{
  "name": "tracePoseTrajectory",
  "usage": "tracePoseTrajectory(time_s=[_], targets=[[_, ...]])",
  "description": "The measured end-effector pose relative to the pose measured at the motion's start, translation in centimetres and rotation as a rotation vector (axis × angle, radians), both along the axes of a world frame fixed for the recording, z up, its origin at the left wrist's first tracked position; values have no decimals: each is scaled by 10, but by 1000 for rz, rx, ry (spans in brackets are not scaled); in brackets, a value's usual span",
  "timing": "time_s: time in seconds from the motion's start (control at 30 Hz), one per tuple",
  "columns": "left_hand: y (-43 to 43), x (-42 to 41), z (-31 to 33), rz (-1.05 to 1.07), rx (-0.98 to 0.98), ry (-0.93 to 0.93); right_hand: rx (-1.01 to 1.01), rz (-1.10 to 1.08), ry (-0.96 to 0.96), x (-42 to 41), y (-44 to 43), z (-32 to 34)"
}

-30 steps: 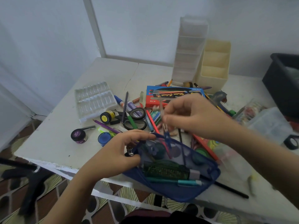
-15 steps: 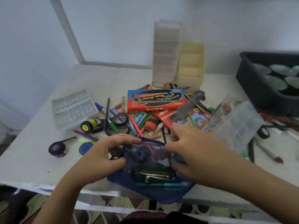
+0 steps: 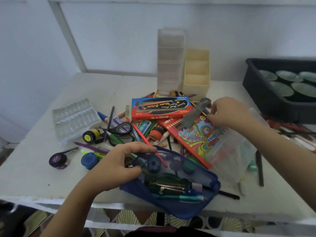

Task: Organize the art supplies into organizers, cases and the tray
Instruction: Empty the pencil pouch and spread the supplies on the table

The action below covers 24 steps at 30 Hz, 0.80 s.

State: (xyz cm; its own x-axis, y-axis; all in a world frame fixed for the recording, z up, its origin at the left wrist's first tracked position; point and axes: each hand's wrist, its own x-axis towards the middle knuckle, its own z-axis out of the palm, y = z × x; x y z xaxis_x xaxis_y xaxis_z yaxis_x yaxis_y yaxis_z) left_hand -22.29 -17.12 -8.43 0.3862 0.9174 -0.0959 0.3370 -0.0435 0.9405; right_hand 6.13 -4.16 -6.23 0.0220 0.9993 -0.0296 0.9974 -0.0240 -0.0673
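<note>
A blue mesh pencil case (image 3: 179, 206) lies open at the table's front edge, with a green stapler, pens and paint pots inside. My left hand (image 3: 118, 166) grips its upper left rim, thumb and fingers curled round the edge. My right hand (image 3: 229, 113) is out over the pile, its fingertips pinched at the end of a thin yellow pencil (image 3: 198, 107) beside a grey ruler. Under that hand lies a colour pencil box (image 3: 193, 137). Behind it is a red and blue water colour box (image 3: 160, 106).
A clear tiered organizer (image 3: 169, 62) and a cream organizer (image 3: 196, 82) stand at the back. A black tray (image 3: 263, 93) sits far right. A clear plastic case (image 3: 230, 154) lies right of the pencil case. Scissors (image 3: 121, 130), a clear palette (image 3: 75, 117) and paint pots (image 3: 58, 160) lie left.
My right hand has left the pencil case's opening and moved up and right to the pile by the colour pencil box. My left hand keeps its grip on the case.
</note>
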Motion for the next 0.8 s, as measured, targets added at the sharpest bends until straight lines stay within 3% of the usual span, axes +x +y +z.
tracePoseTrajectory(time_s=[0.33, 0.57, 0.67, 0.8], targets=[[3, 1, 0, -18, -38, -21, 18, -11, 54, 6, -15, 30], [9, 2, 1, -24, -80, -19, 446, 108, 316, 21, -41, 82], [10, 3, 1, -22, -82, -6, 587, 135, 603, 13, -48, 90], [11, 4, 1, -24, -89, -18, 457, 280, 1148, -14, -65, 92]])
